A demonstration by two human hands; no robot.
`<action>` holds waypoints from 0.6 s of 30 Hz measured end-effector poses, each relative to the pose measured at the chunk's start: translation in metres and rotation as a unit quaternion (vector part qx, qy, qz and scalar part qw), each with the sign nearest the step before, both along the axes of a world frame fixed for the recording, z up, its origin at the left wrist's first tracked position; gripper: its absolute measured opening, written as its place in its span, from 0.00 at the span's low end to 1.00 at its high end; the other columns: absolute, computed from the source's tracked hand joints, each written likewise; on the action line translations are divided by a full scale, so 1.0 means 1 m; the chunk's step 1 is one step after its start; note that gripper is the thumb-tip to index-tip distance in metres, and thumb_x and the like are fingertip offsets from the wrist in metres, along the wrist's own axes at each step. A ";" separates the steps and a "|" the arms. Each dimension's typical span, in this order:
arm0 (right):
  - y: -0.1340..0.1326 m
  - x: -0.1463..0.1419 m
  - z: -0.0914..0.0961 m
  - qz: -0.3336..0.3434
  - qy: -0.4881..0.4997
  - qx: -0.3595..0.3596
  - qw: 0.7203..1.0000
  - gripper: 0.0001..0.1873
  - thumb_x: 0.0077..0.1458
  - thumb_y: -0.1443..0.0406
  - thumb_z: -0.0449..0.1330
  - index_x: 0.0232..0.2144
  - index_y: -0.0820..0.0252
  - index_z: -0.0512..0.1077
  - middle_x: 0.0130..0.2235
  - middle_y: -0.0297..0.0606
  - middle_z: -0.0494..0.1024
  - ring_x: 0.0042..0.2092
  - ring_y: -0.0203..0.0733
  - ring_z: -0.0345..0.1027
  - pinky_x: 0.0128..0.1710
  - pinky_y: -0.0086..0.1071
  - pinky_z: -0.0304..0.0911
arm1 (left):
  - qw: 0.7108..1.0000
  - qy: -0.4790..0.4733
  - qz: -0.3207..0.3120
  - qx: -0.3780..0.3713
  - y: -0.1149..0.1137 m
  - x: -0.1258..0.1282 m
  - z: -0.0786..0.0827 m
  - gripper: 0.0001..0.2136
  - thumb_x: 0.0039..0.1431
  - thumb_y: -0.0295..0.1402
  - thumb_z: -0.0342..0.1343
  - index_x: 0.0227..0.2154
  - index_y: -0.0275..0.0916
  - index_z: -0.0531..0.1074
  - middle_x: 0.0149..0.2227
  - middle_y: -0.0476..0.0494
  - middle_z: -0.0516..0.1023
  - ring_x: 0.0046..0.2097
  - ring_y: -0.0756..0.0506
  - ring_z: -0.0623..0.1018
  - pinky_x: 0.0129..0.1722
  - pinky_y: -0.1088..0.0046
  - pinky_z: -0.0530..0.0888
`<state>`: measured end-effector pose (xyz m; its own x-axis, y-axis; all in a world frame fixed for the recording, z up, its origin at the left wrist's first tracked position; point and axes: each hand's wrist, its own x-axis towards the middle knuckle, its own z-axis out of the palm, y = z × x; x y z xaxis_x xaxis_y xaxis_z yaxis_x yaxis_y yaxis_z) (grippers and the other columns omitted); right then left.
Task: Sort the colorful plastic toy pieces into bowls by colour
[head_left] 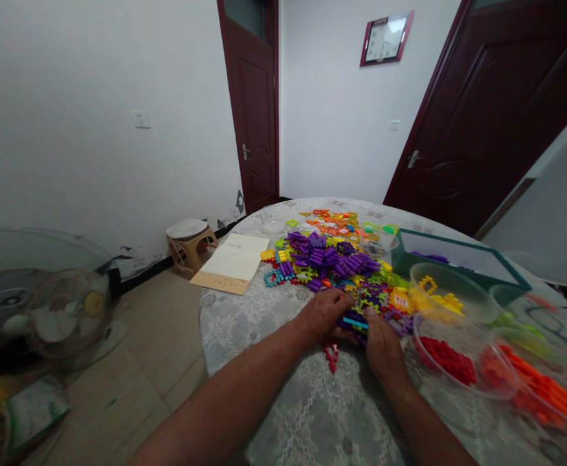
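My left hand (323,316) and my right hand (384,343) are close together at the near side of a heap of coloured plastic building pieces (329,255). Between them they grip a small assembly of interlocking plastic pieces (356,321), purple with a light blue strip. The left fingers curl over its left side, and the right thumb presses on it from the right. Its underside is hidden by my hands. A red pointed piece (331,357) lies on the tablecloth just below the hands.
Clear round tubs hold yellow pieces (441,303), red pieces (446,359) and orange pieces (538,385) at the right. Behind them stands a green-edged box (463,259). An open notebook (237,259) lies at the table's left. A stool (189,246) and fan (72,310) stand beyond.
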<state>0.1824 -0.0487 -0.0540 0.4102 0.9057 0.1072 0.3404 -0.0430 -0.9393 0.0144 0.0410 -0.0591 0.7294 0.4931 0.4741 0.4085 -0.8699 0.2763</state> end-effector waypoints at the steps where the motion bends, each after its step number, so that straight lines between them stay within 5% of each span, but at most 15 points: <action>1: 0.000 0.000 0.000 0.001 -0.006 0.002 1.000 0.44 0.60 0.35 0.47 0.45 0.66 0.82 0.51 0.57 0.83 0.58 0.62 0.74 0.65 0.51 0.62 | 1.000 -0.008 -0.007 -0.018 -0.002 0.000 0.000 0.41 0.51 0.61 0.69 0.60 0.39 0.72 0.56 0.29 0.75 0.55 0.34 0.78 0.54 0.57 0.76; 11: 0.000 -0.002 0.002 -0.018 -0.018 0.030 0.999 0.42 0.62 0.33 0.45 0.45 0.60 0.81 0.50 0.50 0.84 0.56 0.60 0.74 0.62 0.49 0.64 | 0.993 -0.053 -0.031 -0.098 -0.021 0.001 0.011 0.31 0.61 0.49 0.67 0.63 0.40 0.70 0.59 0.29 0.74 0.60 0.34 0.75 0.59 0.56 0.74; 18: -0.001 0.003 0.003 -0.015 0.011 0.065 0.998 0.40 0.65 0.36 0.44 0.43 0.60 0.82 0.49 0.49 0.84 0.57 0.59 0.73 0.64 0.53 0.62 | 0.983 -0.119 -0.009 -0.137 -0.016 -0.002 0.008 0.22 0.61 0.47 0.68 0.51 0.39 0.74 0.51 0.34 0.77 0.53 0.38 0.77 0.55 0.60 0.75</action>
